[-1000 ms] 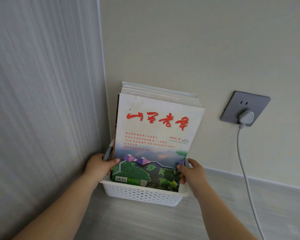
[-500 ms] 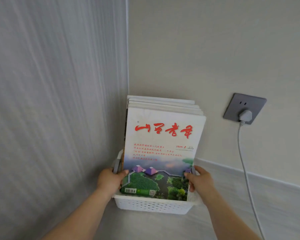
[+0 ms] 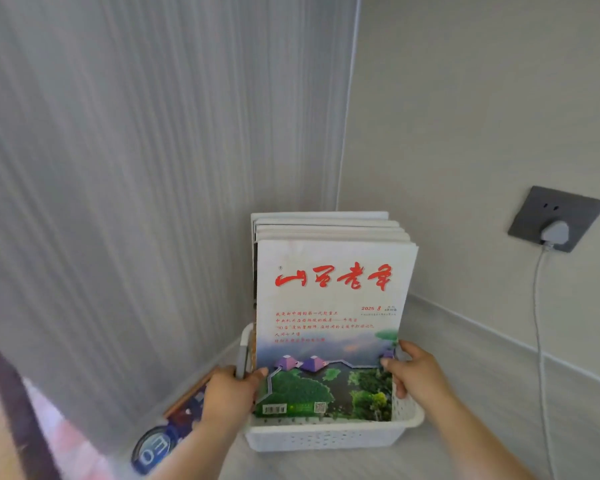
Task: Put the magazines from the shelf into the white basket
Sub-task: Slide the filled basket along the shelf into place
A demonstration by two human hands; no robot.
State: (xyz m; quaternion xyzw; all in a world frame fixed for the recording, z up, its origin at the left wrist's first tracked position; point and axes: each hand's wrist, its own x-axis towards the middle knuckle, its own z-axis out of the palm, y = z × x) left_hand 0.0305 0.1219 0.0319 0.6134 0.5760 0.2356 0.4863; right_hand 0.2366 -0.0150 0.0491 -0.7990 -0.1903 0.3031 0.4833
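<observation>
A white perforated basket (image 3: pixel 326 439) sits on a grey surface in the corner between two walls. Several magazines (image 3: pixel 333 306) stand upright in it; the front one has a white cover with red brush lettering and a green landscape picture. My left hand (image 3: pixel 227 396) grips the basket's left handle beside the front magazine's lower left edge, thumb on the cover. My right hand (image 3: pixel 414 372) grips the basket's right handle at the magazine's lower right edge.
A grey wall socket (image 3: pixel 555 216) with a white plug (image 3: pixel 555 233) and a cable (image 3: pixel 539 341) hanging down is to the right. A dark printed item (image 3: pixel 184 407) and a round blue object (image 3: pixel 153 448) lie left of the basket. The grey striped wall (image 3: pixel 136 168) stands close on the left.
The view has swung left and down, so basket and hands sit lower and further right in frame. The items left of the basket have come into view. Both hands keep their hold.
</observation>
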